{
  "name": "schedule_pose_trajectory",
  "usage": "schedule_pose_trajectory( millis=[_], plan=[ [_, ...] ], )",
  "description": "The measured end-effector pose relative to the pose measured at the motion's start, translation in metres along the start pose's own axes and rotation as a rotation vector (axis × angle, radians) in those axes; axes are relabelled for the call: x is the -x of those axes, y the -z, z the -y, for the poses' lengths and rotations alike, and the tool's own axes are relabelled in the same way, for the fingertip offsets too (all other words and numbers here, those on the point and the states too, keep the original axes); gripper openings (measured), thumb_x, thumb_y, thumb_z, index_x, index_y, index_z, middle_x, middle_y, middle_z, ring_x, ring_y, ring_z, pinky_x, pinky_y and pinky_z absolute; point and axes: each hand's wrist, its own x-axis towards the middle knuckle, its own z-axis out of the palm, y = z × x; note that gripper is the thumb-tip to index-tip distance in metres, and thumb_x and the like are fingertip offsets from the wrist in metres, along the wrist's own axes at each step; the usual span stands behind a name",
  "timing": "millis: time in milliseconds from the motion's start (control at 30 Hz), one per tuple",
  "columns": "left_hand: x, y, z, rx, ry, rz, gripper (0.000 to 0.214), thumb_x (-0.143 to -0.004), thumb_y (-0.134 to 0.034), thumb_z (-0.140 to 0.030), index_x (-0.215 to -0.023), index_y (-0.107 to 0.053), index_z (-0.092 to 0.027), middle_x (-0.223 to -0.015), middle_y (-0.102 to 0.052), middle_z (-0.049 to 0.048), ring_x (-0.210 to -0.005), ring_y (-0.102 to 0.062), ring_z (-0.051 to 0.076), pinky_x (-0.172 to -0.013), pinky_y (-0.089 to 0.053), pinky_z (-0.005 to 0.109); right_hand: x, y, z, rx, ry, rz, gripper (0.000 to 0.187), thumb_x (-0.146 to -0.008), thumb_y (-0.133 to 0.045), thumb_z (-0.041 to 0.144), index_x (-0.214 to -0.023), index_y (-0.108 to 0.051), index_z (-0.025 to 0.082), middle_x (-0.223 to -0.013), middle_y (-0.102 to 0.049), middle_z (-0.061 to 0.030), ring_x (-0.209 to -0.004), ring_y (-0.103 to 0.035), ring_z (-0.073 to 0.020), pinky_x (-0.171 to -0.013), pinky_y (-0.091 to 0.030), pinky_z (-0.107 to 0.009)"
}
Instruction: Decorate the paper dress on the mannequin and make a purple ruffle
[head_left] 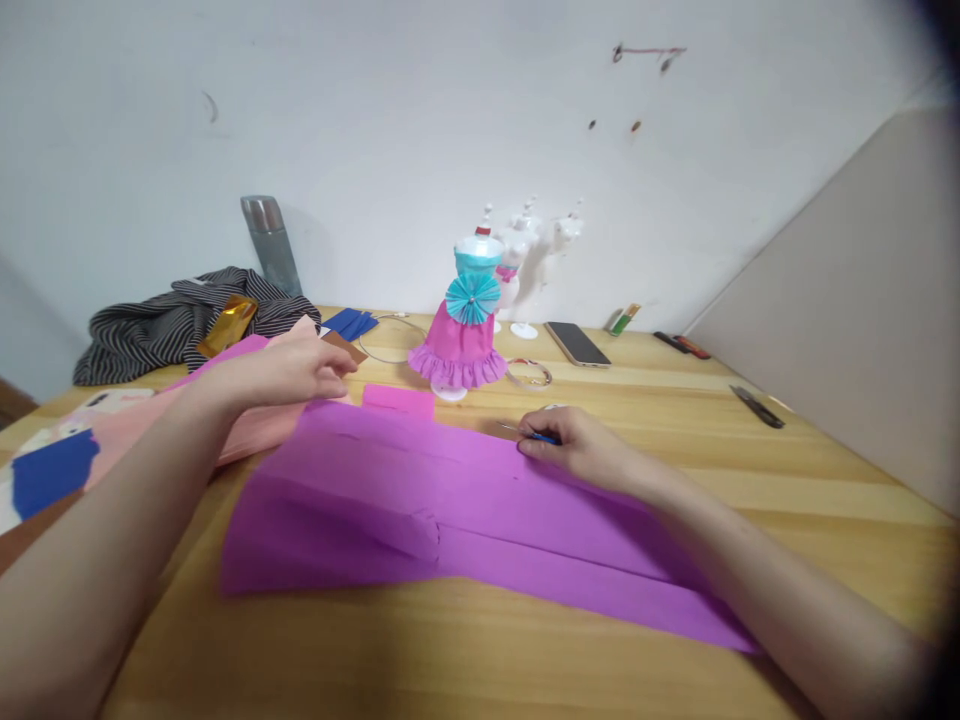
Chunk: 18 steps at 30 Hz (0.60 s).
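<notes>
A large purple crepe paper sheet (420, 510) lies spread on the wooden table (825, 480). My right hand (577, 445) rests on its far edge, fingers pinched round a small blue-handled tool (534, 436) whose thin tip points left. My left hand (296, 370) hovers above the sheet's far left corner, fingers curled together, next to a pink paper stack (247, 425); whether it holds anything is hidden. A small pink paper piece (397, 399) lies just beyond the sheet.
A mannequin in a pink and teal dress (465, 335) stands behind, with white mannequins (529, 260) past it. A phone (576, 343), striped cloth (157, 325), grey bottle (271, 245), blue papers (349, 322), and a black tool (757, 407) lie around. A grey panel (847, 300) bounds the right.
</notes>
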Motion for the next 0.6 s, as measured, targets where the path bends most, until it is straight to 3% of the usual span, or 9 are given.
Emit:
schedule_pose_trajectory(
  millis=[167, 233, 400, 600],
  plan=[
    [-0.01, -0.029, -0.036, 0.16, -0.273, 0.072, 0.043, -0.088, -0.046, -0.04, -0.124, -0.059, -0.02, -0.123, -0.064, 0.0067, -0.106, -0.058, 0.02, -0.086, -0.043, 0.025, 0.001, 0.001, 0.002, -0.014, 0.008, 0.009, 0.025, -0.082, -0.051, 0.035, -0.062, -0.05, 0.019, -0.058, -0.043, 0.0044, -0.055, -0.037, -0.0105, -0.055, -0.028, -0.025],
    [-0.016, -0.042, -0.042, 0.196, -0.293, 0.091, 0.041, -0.088, -0.044, -0.04, -0.117, -0.062, -0.017, -0.118, -0.066, 0.008, -0.103, -0.06, 0.021, -0.084, -0.044, 0.025, 0.002, 0.002, 0.003, -0.017, 0.015, 0.014, 0.024, -0.081, -0.051, 0.033, -0.062, -0.052, 0.019, -0.058, -0.045, 0.004, -0.055, -0.038, -0.0108, -0.055, -0.028, -0.025],
    [-0.024, -0.054, -0.041, 0.242, -0.342, 0.144, 0.022, -0.081, -0.049, -0.03, -0.076, -0.064, -0.015, -0.077, -0.065, 0.0025, -0.072, -0.058, 0.015, -0.064, -0.042, 0.023, 0.002, 0.002, 0.003, -0.028, 0.028, 0.015, 0.022, -0.081, -0.051, 0.034, -0.065, -0.057, 0.019, -0.059, -0.05, 0.0029, -0.056, -0.041, -0.0112, -0.054, -0.029, -0.025],
    [-0.025, -0.051, -0.04, 0.194, -0.337, 0.124, 0.017, -0.078, -0.048, -0.026, -0.068, -0.058, -0.016, -0.068, -0.058, 0.0005, -0.063, -0.051, 0.013, -0.058, -0.036, 0.023, 0.001, 0.003, 0.008, -0.034, 0.013, 0.025, 0.023, -0.08, -0.05, 0.033, -0.063, -0.056, 0.019, -0.06, -0.052, 0.0023, -0.056, -0.042, -0.0118, -0.055, -0.03, -0.026]
  ],
)
